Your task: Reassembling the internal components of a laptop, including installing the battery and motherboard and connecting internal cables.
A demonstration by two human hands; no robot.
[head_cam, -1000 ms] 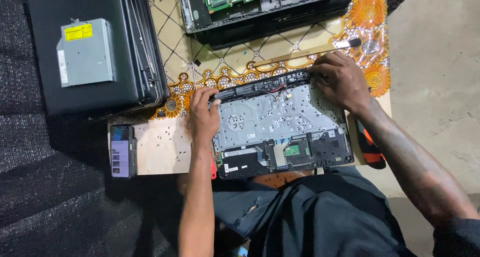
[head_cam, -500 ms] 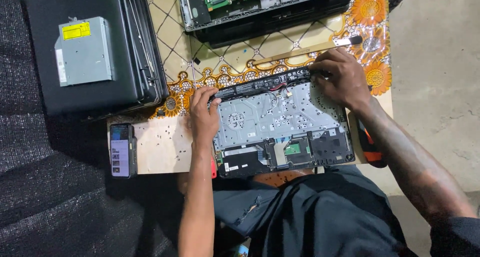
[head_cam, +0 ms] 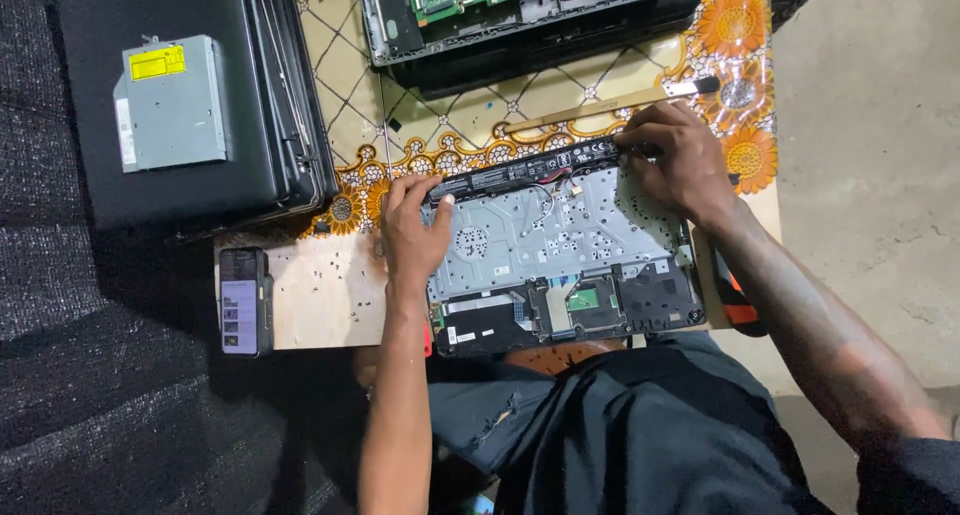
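Hands grip each end of the long black battery (head_cam: 530,170) along the opened laptop base's (head_cam: 565,260) far edge, left hand (head_cam: 415,230) and right hand (head_cam: 675,160) fingers closed on it, battery seemingly not yet lifted out.

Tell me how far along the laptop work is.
Done: the laptop shell lies opened, its insides bare. In hand: the left hand and the right hand each press an end of the long black battery. Left: the battery still sits in place, its wires attached.
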